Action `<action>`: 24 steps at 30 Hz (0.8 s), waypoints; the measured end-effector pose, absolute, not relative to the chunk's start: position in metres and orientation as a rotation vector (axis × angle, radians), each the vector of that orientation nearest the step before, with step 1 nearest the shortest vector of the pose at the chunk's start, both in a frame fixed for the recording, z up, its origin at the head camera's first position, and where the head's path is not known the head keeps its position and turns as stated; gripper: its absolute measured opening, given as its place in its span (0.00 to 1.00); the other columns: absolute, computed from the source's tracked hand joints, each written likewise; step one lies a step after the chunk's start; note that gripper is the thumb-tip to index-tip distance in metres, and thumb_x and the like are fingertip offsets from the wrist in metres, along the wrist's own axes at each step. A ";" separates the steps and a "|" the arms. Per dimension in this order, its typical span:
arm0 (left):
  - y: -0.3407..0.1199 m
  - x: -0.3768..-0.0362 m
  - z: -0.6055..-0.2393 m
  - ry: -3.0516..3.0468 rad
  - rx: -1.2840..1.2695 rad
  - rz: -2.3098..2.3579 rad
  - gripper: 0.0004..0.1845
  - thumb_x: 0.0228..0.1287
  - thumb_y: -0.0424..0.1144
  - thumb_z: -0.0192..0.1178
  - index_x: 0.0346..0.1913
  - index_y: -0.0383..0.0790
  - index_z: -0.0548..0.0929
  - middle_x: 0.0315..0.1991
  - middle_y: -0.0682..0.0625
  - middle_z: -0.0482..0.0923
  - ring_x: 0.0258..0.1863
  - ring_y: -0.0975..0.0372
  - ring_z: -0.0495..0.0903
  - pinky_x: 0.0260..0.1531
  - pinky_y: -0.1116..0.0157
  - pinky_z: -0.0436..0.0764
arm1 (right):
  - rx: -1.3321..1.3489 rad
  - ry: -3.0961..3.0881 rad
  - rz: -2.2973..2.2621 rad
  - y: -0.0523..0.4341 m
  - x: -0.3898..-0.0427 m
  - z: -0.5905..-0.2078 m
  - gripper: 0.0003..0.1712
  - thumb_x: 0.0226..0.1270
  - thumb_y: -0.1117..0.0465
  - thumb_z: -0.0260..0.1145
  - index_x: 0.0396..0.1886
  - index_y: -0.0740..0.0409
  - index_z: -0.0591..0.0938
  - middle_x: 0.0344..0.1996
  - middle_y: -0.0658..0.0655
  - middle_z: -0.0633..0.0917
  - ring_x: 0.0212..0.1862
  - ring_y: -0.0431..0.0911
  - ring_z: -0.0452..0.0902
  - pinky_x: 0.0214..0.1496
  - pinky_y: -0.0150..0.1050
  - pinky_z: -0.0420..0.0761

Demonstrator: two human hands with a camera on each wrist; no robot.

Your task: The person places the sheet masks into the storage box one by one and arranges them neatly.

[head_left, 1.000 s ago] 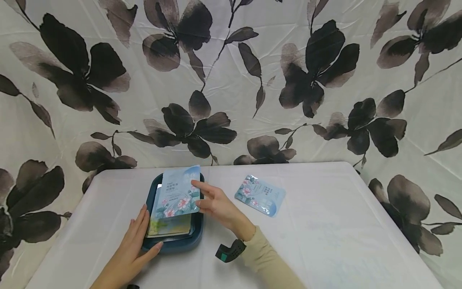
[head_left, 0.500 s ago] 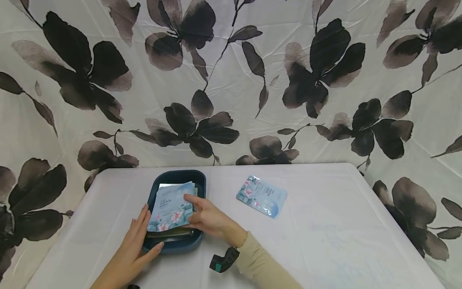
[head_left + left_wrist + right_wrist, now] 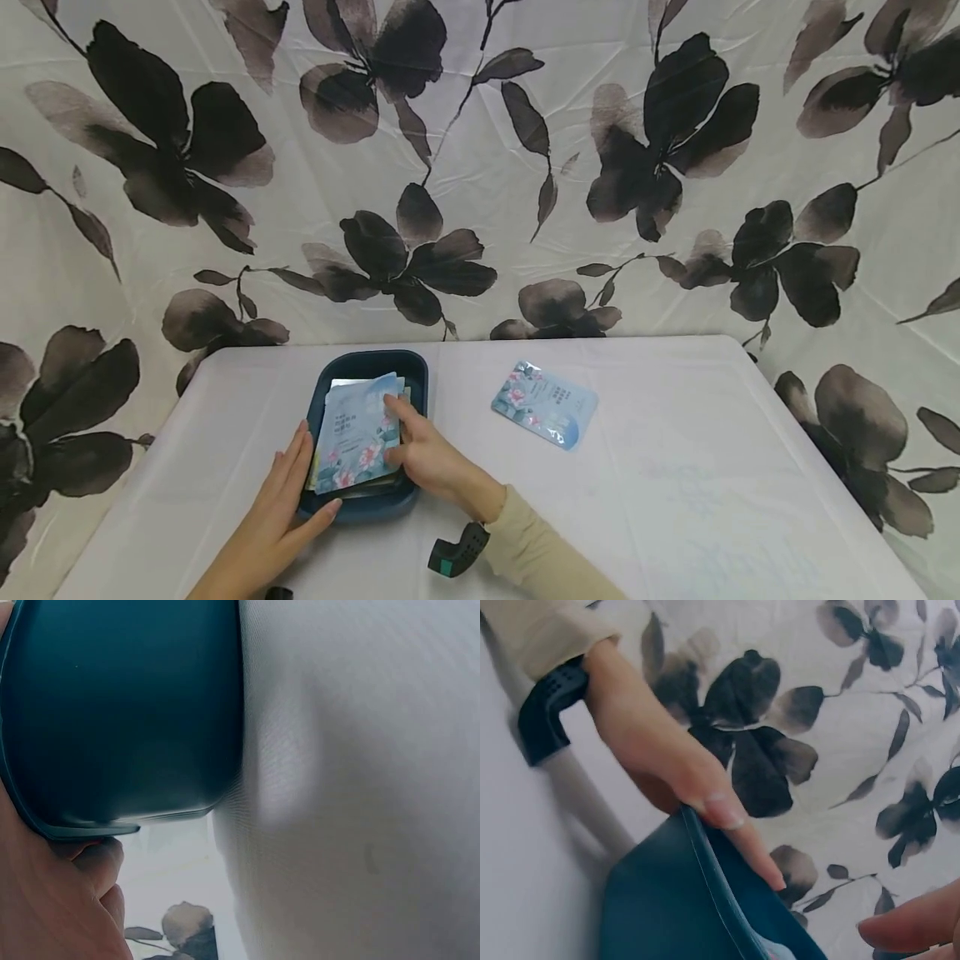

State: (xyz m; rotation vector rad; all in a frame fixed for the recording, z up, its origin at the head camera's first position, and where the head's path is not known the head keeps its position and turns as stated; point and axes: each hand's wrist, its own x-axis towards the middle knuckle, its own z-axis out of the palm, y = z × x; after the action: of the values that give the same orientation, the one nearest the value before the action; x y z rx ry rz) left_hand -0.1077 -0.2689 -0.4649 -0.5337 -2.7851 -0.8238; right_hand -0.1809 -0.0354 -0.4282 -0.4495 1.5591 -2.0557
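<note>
— Two hands, nearest you. How does each one lie?

— Your left hand (image 3: pixel 281 508) lies flat along the left wall of the dark blue tray (image 3: pixel 372 363), fingers straight, thumb at the near corner; the left wrist view shows the tray's wall (image 3: pixel 120 712) pressed against your palm (image 3: pixel 52 907). Your right hand (image 3: pixel 422 457) rests over the tray's right side, its fingers pressing down the floral sachet (image 3: pixel 354 442) that lies on top.

— Item next: the tray's contents?

— One blue sachet with pink flowers uppermost, lying on a stack of other packets whose edges show beneath it. How many, you cannot tell.

— Your wrist?

— One black band (image 3: pixel 457 554) with a green patch, below a beige sleeve (image 3: pixel 551 562).

— Further out?

— One second floral sachet (image 3: pixel 545 404), flat on the white table (image 3: pixel 675 500), well apart from the tray, to its right.

— Last entry, farthest?

— One white cloth (image 3: pixel 480 150) printed with dark flowers, hanging behind the table.
</note>
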 end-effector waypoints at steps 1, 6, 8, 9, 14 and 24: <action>-0.269 -0.108 -0.465 -2.775 -0.539 -0.825 0.54 0.64 0.47 0.68 0.80 0.38 0.41 0.81 0.47 0.33 0.79 0.55 0.38 0.75 0.60 0.33 | -0.461 1.621 -2.036 -0.035 -0.180 -0.427 0.47 0.60 0.83 0.50 0.79 0.63 0.49 0.79 0.60 0.33 0.78 0.52 0.26 0.77 0.50 0.43; -0.268 -0.108 -0.466 -2.746 -0.547 -0.823 0.54 0.63 0.45 0.68 0.80 0.37 0.42 0.81 0.46 0.34 0.79 0.54 0.39 0.75 0.58 0.34 | -0.698 2.012 -1.767 -0.036 -0.175 -0.423 0.41 0.66 0.74 0.56 0.78 0.59 0.57 0.79 0.59 0.35 0.79 0.54 0.27 0.75 0.61 0.42; -0.268 -0.108 -0.466 -2.742 -0.544 -0.820 0.54 0.63 0.45 0.68 0.80 0.37 0.42 0.81 0.46 0.34 0.79 0.54 0.39 0.75 0.57 0.34 | -0.793 2.109 -1.664 -0.036 -0.173 -0.422 0.38 0.68 0.70 0.58 0.77 0.57 0.60 0.79 0.59 0.38 0.79 0.55 0.30 0.74 0.64 0.45; -0.268 -0.108 -0.466 -2.741 -0.542 -0.817 0.54 0.62 0.45 0.68 0.80 0.37 0.42 0.81 0.46 0.34 0.79 0.53 0.39 0.75 0.56 0.34 | -0.815 2.121 -1.641 -0.035 -0.173 -0.421 0.37 0.70 0.68 0.59 0.77 0.56 0.62 0.80 0.58 0.39 0.79 0.54 0.32 0.74 0.64 0.46; -0.267 -0.108 -0.466 -2.744 -0.539 -0.820 0.54 0.62 0.45 0.69 0.80 0.37 0.42 0.81 0.46 0.34 0.78 0.52 0.40 0.75 0.55 0.35 | -0.816 2.048 -1.745 -0.028 -0.179 -0.420 0.32 0.71 0.66 0.59 0.74 0.54 0.66 0.79 0.58 0.50 0.79 0.49 0.42 0.75 0.55 0.53; -0.268 -0.108 -0.466 -2.779 -0.516 -0.819 0.54 0.64 0.47 0.67 0.80 0.38 0.40 0.81 0.47 0.33 0.78 0.50 0.40 0.74 0.61 0.32 | -0.938 2.315 -1.840 0.011 -0.211 -0.415 0.21 0.70 0.71 0.59 0.63 0.63 0.76 0.66 0.61 0.73 0.70 0.51 0.66 0.71 0.47 0.67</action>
State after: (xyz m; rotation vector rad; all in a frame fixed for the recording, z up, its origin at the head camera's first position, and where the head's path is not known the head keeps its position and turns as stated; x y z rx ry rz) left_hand -0.1080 -0.2678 -0.4664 -0.5156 -2.7788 -0.8189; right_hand -0.2108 0.0114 -0.4151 -0.9385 2.3153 -1.8397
